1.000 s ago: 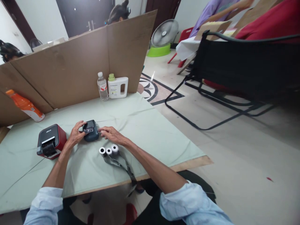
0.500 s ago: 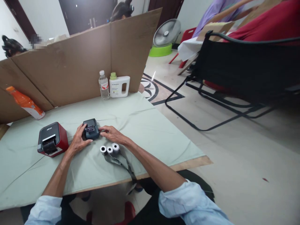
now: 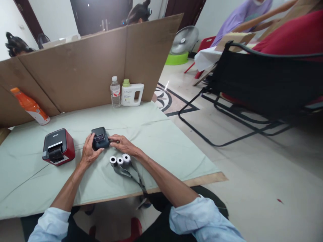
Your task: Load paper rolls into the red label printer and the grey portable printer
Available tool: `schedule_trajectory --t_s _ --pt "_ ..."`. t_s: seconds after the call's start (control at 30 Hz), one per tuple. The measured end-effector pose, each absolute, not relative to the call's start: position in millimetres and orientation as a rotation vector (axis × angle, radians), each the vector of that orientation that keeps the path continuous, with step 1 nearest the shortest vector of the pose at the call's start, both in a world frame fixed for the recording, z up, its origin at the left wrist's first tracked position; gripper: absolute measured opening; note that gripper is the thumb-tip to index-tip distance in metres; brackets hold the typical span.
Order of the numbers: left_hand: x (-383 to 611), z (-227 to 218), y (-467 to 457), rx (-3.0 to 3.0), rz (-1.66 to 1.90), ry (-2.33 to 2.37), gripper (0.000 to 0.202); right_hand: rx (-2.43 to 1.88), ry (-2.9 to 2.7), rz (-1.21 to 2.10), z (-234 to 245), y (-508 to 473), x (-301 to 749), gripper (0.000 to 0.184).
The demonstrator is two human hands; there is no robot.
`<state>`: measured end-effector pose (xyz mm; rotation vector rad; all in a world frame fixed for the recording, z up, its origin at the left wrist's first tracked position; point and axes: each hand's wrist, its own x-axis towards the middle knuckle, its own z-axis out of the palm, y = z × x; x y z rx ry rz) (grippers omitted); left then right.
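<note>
- Nearest to the camera, two forearms in light blue sleeves reach forward over the table edge.
- Three small paper rolls [image 3: 120,160] lie side by side on the pale green cloth [image 3: 156,141], just in front of the right hand; a dark strap [image 3: 131,174] runs from them toward the table edge.
- The left hand [image 3: 89,153] is curled around the left side of the small dark printer [image 3: 100,137], with the thumb on its near edge; the grip is partly closed on the device.
- The right hand [image 3: 123,144] touches the right side of the same printer with the fingertips; the fingers are stretched and low, so it presses more than it clasps.
- The small dark printer rests on the cloth, between both hands, near the middle of the table.
- To the left, well apart, stands a red printer [image 3: 58,146].
- Farther back, a water bottle [image 3: 115,91] and a white jug [image 3: 132,94] stand against the cardboard wall [image 3: 83,67]; an orange bottle [image 3: 30,106] leans at the far left.
- Beyond the table there is a black folding chair [image 3: 252,84] and a fan [image 3: 184,40].
</note>
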<state>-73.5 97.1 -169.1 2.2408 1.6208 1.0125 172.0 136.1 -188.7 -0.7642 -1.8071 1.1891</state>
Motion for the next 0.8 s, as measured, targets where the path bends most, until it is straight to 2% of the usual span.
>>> schedule_trajectory --t_s 0.33,0.6,0.8 --pt "-88.4 -173.5 92.3 2.043 1.062 1.562 0.093 -0.818 -1.743 1.168 -199.1 133.0 167.3 0.048" --pt "-98.0 -169.1 89.5 1.999 1.011 1.485 0.071 -0.884 -1.737 1.192 -205.7 129.0 167.3 0.05" --pt "-101.0 -173.8 89.0 2.07 0.995 1.547 0.067 -0.852 -1.74 1.187 -207.5 128.4 167.8 0.047"
